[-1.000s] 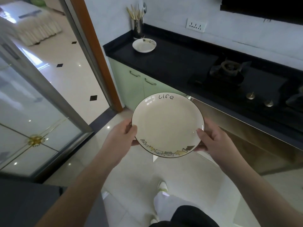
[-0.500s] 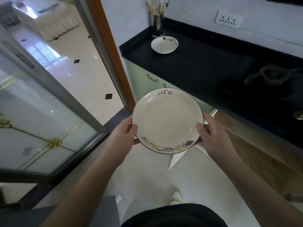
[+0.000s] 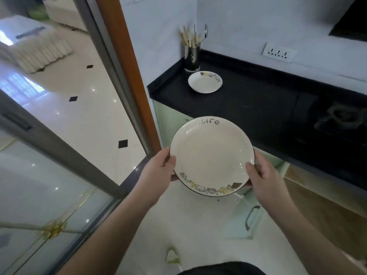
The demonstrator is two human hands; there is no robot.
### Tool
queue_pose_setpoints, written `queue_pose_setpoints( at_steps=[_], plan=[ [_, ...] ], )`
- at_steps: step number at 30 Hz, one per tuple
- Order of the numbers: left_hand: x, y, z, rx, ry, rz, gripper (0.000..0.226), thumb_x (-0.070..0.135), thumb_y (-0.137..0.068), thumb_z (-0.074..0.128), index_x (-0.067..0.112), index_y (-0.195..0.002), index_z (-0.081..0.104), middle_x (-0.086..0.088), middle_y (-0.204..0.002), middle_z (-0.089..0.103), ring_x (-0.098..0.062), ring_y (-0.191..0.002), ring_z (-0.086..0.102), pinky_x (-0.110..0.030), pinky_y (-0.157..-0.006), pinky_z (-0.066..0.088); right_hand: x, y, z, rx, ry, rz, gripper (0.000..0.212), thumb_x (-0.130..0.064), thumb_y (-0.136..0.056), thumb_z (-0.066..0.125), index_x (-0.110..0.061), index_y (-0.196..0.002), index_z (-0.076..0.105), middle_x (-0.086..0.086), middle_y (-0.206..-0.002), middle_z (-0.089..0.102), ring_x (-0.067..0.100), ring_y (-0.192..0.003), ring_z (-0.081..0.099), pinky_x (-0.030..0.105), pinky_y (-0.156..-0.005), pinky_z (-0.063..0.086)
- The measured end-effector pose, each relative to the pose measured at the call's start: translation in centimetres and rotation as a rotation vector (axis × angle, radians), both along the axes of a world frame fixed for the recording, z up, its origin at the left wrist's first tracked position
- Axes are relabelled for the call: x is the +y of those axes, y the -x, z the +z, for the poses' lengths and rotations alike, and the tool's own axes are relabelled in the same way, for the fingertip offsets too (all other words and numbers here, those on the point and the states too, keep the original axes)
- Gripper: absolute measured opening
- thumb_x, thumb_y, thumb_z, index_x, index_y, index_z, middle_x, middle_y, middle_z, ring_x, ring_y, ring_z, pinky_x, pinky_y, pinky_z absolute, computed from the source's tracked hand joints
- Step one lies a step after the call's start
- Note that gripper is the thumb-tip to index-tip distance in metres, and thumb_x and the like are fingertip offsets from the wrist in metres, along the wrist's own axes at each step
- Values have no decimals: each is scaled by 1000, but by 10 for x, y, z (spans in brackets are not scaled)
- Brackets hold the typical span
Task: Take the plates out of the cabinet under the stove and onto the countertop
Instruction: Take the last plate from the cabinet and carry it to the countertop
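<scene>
Two hands (image 3: pixel 158 171), round glazed ceramic plate (image 3: pixel 212 155).

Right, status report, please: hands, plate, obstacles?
Left hand and right hand grip plate rim. Plate off the countertop. Small dish there, nothing blocking.

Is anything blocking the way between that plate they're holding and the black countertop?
Nothing visible blocks it. The plate, gripped by the left hand and right hand, is at the edge of the countertop. A small dish and utensil cup stand far back in the corner.
</scene>
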State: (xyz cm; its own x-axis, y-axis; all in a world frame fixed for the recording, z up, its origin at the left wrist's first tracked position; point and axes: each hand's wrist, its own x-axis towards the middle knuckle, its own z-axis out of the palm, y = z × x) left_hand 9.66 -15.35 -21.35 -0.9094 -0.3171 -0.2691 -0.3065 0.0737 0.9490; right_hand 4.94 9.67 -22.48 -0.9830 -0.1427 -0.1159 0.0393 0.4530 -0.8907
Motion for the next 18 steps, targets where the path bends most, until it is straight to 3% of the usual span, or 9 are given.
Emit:
queue_pose_setpoints(
  at_steps=[4, 9, 13, 16, 18],
  plan=[
    [-31, 30, 3, 0, -55, -85, 30, 17, -103, 43, 32, -118, 64, 9, -106, 73, -12, -97, 70, -32, -81, 59, -29, 10, 11, 28, -11, -70, 35, -21, -101, 44, -49, -119, 53, -14, -87, 73, -3, -72, 69, 3, -55, 46],
    [-32, 83, -1, 1, -86, -182, 29, 15, -103, 44, 32, -111, 66, 7, -104, 74, -9, -92, 71, -27, -75, 60, -28, 34, 19, 42, -108, -160, 27, -25, -100, 42, -48, -110, 53, -8, -79, 73, 0, -66, 69, 29, -62, 49],
    [-14, 134, -7, -14, -90, -282, 30, 14, -103, 43, 32, -109, 66, 8, -101, 75, -7, -88, 71, -23, -68, 59, -11, 62, 13, 26, -129, -257, 29, -27, -100, 43, -49, -117, 50, -13, -78, 72, -2, -64, 68, 28, -59, 47],
    [2, 177, -12, -28, -73, -365, 30, 14, -102, 43, 31, -114, 65, 10, -103, 74, -9, -93, 71, -26, -74, 60, 3, 88, 2, 7, -85, -318, 31, -28, -100, 43, -50, -121, 49, -16, -81, 74, -2, -67, 70, 31, -62, 51],
    [11, 209, -16, -32, -71, -390, 33, 13, -102, 43, 36, -108, 66, 11, -101, 74, -7, -91, 71, -20, -69, 58, 13, 111, -8, -9, -52, -350, 31, -27, -100, 44, -49, -121, 50, -17, -82, 74, 0, -67, 71, 32, -65, 52]
  ],
)
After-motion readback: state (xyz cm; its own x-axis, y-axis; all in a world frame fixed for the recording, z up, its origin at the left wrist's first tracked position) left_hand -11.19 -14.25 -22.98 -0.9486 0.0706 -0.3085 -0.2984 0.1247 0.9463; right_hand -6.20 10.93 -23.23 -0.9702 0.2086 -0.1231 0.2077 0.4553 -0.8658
